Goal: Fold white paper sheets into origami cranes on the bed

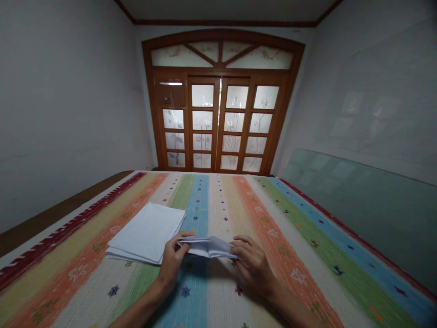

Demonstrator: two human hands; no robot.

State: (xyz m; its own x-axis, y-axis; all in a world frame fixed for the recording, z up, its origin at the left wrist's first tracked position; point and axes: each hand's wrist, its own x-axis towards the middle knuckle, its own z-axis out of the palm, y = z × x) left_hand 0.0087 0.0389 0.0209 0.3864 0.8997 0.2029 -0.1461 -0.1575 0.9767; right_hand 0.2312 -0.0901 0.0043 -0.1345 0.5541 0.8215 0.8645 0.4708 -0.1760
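A folded white paper (209, 247) is held up between both hands above the striped cloth (223, 291). Its layers part slightly along the side that faces me. My left hand (173, 259) pinches its left end between thumb and fingers. At the right end, my right hand (254, 262) has its thumb and fingers closed on the paper's edge. Just left of my left hand, a stack of white paper sheets (147, 232) lies flat on the cloth, its edges a little uneven.
Along the right side stands a pale green panel (355, 200) against the wall. Past the cloth's far edge is a wooden door with glass panes (218, 123). A brown wooden edge (61, 202) runs along the left side.
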